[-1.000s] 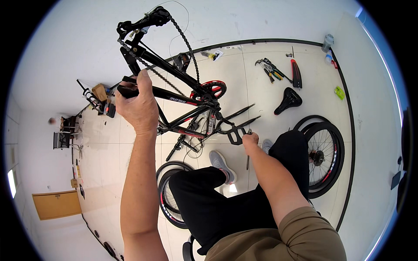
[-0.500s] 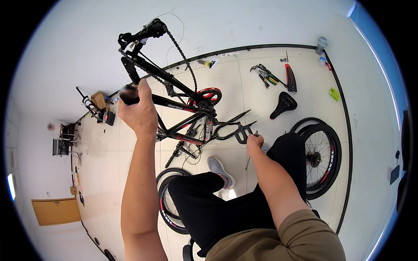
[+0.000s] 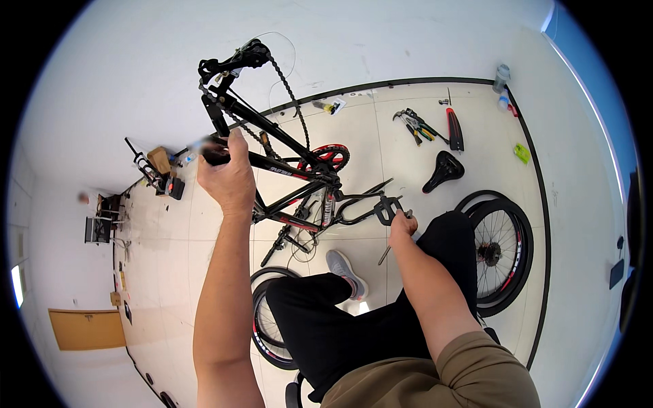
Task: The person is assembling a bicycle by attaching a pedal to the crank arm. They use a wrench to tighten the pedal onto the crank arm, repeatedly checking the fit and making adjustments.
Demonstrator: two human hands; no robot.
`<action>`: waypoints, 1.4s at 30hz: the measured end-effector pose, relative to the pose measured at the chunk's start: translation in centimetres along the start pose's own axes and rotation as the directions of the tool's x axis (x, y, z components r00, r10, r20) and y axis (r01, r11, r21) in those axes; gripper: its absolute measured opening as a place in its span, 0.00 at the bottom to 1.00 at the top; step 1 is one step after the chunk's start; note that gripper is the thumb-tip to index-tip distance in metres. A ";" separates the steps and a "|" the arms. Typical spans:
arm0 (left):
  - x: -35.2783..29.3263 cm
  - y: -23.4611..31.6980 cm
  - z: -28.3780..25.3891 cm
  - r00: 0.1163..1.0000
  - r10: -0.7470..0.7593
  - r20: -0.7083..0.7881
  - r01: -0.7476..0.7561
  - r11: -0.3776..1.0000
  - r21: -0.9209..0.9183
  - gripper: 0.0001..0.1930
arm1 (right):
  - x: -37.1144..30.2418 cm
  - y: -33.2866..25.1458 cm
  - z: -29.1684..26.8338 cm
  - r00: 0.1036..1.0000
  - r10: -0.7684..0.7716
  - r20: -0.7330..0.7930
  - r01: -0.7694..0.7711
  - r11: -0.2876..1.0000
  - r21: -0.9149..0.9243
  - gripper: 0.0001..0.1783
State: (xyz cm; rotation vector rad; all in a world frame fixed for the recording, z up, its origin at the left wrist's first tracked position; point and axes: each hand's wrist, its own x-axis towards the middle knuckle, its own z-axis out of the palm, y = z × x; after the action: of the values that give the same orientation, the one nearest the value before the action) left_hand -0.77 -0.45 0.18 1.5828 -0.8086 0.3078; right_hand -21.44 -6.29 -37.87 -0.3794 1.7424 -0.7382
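My left hand point(image 3: 229, 175) is wrapped round a tube of the black and red bicycle frame point(image 3: 299, 151), which is tilted up off the floor. Its dark chain point(image 3: 291, 95) hangs from the derailleur point(image 3: 253, 56) at the raised end. A red and black chainring point(image 3: 335, 158) sits at the bottom bracket. At the end of the crank arm is a black pedal point(image 3: 388, 209). Close beside that pedal, my right hand point(image 3: 403, 226) is closed on a slim metal tool point(image 3: 384, 256); one end sticks out below the fingers, and its exact kind is unclear.
Handlebars point(image 3: 277, 246) with loose cables lie under the frame. A wheel point(image 3: 500, 251) rests by my right knee, another point(image 3: 269, 319) by my left. Farther off are a saddle point(image 3: 443, 171), pliers and a hammer point(image 3: 416, 126), and a red and black mudguard point(image 3: 455, 129).
My left hand and the frame's raised end have shifted right and slightly down in the picture. The tool in my right hand has turned, its lower end showing more clearly.
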 end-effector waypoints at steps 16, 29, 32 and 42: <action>0.1 0.4 -0.4 0.998 -0.032 -0.052 0.038 0.990 0.133 0.19 | -0.7 -3.2 -0.7 0.989 0.150 -0.005 -0.147 0.975 0.164 0.21; -0.1 0.5 -0.6 0.994 -0.102 0.033 0.097 0.987 0.130 0.19 | -3.7 -6.2 -2.6 0.989 0.101 0.106 -0.124 0.962 0.245 0.20; -0.1 0.1 -0.7 0.997 -0.072 0.021 0.068 0.985 0.161 0.19 | -4.8 -6.8 -2.9 0.985 0.079 0.151 -0.118 0.956 0.268 0.19; -0.2 0.1 -0.7 0.996 -0.086 0.019 0.082 0.983 0.163 0.21 | -5.4 -7.5 -4.1 0.918 0.056 0.393 -0.198 0.923 0.331 0.17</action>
State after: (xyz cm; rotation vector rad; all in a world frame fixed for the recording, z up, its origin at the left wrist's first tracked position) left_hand -0.78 0.30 0.32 1.7715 -0.7493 0.2981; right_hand -24.63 -7.58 -28.36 -0.1345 1.2212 -0.8143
